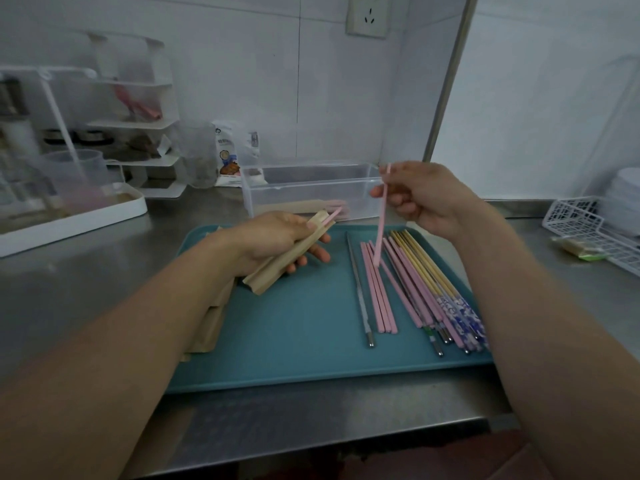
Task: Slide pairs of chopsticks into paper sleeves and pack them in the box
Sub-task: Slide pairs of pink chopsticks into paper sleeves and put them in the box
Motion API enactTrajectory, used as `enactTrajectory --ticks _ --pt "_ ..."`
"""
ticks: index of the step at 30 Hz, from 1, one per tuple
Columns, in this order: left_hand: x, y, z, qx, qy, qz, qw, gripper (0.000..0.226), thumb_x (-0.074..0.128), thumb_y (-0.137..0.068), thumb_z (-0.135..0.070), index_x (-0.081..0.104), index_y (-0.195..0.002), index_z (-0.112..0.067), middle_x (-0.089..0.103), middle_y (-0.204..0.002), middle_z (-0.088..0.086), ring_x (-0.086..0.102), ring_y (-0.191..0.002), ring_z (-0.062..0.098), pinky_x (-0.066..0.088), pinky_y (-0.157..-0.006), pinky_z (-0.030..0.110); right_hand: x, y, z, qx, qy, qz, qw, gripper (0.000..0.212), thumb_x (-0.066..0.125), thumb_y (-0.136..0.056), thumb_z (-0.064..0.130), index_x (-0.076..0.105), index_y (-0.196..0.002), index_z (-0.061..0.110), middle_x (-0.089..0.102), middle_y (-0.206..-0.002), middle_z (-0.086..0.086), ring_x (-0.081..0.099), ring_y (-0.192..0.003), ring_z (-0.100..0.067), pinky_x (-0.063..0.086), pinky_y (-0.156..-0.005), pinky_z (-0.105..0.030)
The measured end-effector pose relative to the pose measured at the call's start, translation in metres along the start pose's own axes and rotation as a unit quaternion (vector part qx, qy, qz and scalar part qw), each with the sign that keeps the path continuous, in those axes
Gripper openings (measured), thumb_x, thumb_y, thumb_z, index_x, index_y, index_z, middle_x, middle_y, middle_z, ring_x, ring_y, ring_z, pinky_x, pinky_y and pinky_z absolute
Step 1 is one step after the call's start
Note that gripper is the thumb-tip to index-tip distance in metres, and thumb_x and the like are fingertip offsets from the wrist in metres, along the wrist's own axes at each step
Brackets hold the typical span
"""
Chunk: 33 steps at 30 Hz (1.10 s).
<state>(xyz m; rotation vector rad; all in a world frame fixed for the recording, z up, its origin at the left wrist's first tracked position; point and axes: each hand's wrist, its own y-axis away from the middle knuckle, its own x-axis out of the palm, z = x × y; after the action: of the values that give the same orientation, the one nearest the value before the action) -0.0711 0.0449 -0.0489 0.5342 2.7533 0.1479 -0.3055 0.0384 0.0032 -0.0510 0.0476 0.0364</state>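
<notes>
Over a teal plastic tray (294, 341) on the steel desk (86, 271), the left hand (277, 240) is clamping a tan paper sleeve (291, 254), mouth angled up-right with one pink chopstick already poking out. The right hand (420, 195) is pinching a second pink chopstick (382, 220) near-vertical, seemingly lining it up. The clear plastic box (311, 188) is waiting behind.

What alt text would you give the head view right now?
The left hand holds a brown paper sleeve with one pink chopstick tip sticking out, while the right hand lifts a second pink chopstick above loose chopsticks on a teal tray; a clear box stands behind.
</notes>
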Motion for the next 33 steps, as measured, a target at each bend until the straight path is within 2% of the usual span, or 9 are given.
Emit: enactTrajectory --ticks 3,6,8,10,12,14,17,25,33 --pt "0.001 -0.001 0.001 0.001 0.001 0.008 1.000 0.030 0.036 -0.106 -0.027 0.061 -0.112 -0.011 0.076 -0.097 0.009 0.054 -0.053 0.008 0.045 -0.045 0.021 0.013 -0.005 -0.008 -0.015 -0.100 0.057 0.993 0.029 0.051 -0.101 0.005 0.056 -0.126 0.020 0.066 -0.074 -0.009 0.046 -0.052 -0.008 0.038 -0.040 -0.015" --pt "0.002 0.000 0.002 -0.002 0.014 0.032 0.999 0.029 0.037 -0.106 -0.027 0.060 -0.112 -0.010 0.075 -0.101 0.009 0.057 -0.056 0.009 0.046 -0.045 0.020 0.024 -0.007 -0.016 0.008 -0.204 0.127 0.971 0.025 0.047 -0.102 0.006 0.062 -0.122 0.005 0.068 -0.081 -0.008 0.060 -0.066 -0.011 0.051 -0.054 -0.016" --pt "0.004 0.001 0.001 -0.001 0.014 0.039 0.999 0.028 0.038 -0.105 -0.028 0.060 -0.111 -0.011 0.076 -0.101 0.008 0.058 -0.057 0.009 0.046 -0.045 0.020 0.025 -0.007 -0.018 0.021 -0.265 0.167 0.949 0.022 0.055 -0.097 0.002 0.064 -0.117 0.001 0.069 -0.088 -0.010 0.067 -0.078 -0.013 0.056 -0.064 -0.018" --pt "0.005 0.001 0.000 0.004 0.008 0.039 0.999 0.029 0.038 -0.105 -0.028 0.060 -0.111 -0.011 0.076 -0.100 0.007 0.058 -0.057 0.008 0.046 -0.046 0.020 0.025 -0.009 -0.020 0.029 -0.285 0.173 0.942 0.019 0.062 -0.089 0.000 0.065 -0.107 0.002 0.070 -0.086 -0.009 0.069 -0.078 -0.012 0.057 -0.066 -0.016" --pt "0.005 0.000 0.000 0.009 0.007 0.036 0.999 0.030 0.039 -0.105 -0.028 0.061 -0.114 -0.010 0.076 -0.098 0.006 0.057 -0.055 0.007 0.047 -0.046 0.020 0.023 -0.011 -0.022 0.030 -0.242 0.149 0.958 0.011 0.065 -0.089 0.010 0.067 -0.098 0.004 0.069 -0.078 -0.006 0.066 -0.066 -0.009 0.055 -0.056 -0.015" --pt "0.004 0.000 0.000 0.009 0.008 0.034 0.999 0.031 0.039 -0.105 -0.028 0.061 -0.116 -0.009 0.076 -0.094 0.006 0.056 -0.054 0.007 0.046 -0.045 0.020 0.022 -0.013 -0.025 0.031 -0.168 0.128 0.977 0.018 0.062 -0.094 0.022 0.069 -0.097 0.006 0.062 -0.069 -0.002 0.056 -0.055 -0.006 0.047 -0.045 -0.014" --pt "0.004 0.001 0.000 0.011 0.002 0.034 0.999 0.031 0.038 -0.106 -0.027 0.063 -0.115 -0.012 0.076 -0.087 0.003 0.056 -0.054 0.007 0.046 -0.046 0.020 0.021 -0.017 -0.028 0.022 -0.101 0.095 0.990 0.019 0.062 -0.097 0.021 0.071 -0.096 0.004 0.051 -0.067 0.000 0.040 -0.053 -0.005 0.032 -0.038 -0.013" --pt "0.004 0.002 -0.001 0.025 0.010 0.042 0.999 0.030 0.038 -0.105 -0.028 0.065 -0.112 -0.016 0.073 -0.082 0.001 0.056 -0.056 0.008 0.047 -0.049 0.022 0.021 -0.020 -0.035 0.014 -0.069 0.078 0.994 0.019 0.064 -0.096 0.020 0.075 -0.096 0.005 0.049 -0.073 0.003 0.040 -0.062 -0.006 0.031 -0.050 -0.017" --pt "0.006 0.002 -0.003 0.062 0.028 0.048 0.997 0.029 0.038 -0.106 -0.026 0.065 -0.110 -0.016 0.071 -0.080 0.001 0.054 -0.057 0.008 0.045 -0.048 0.021 0.028 -0.017 -0.037 0.023 -0.048 0.123 0.991 0.017 0.062 -0.096 0.018 0.074 -0.099 0.006 0.068 -0.081 -0.001 0.050 -0.070 -0.008 0.035 -0.058 -0.020"
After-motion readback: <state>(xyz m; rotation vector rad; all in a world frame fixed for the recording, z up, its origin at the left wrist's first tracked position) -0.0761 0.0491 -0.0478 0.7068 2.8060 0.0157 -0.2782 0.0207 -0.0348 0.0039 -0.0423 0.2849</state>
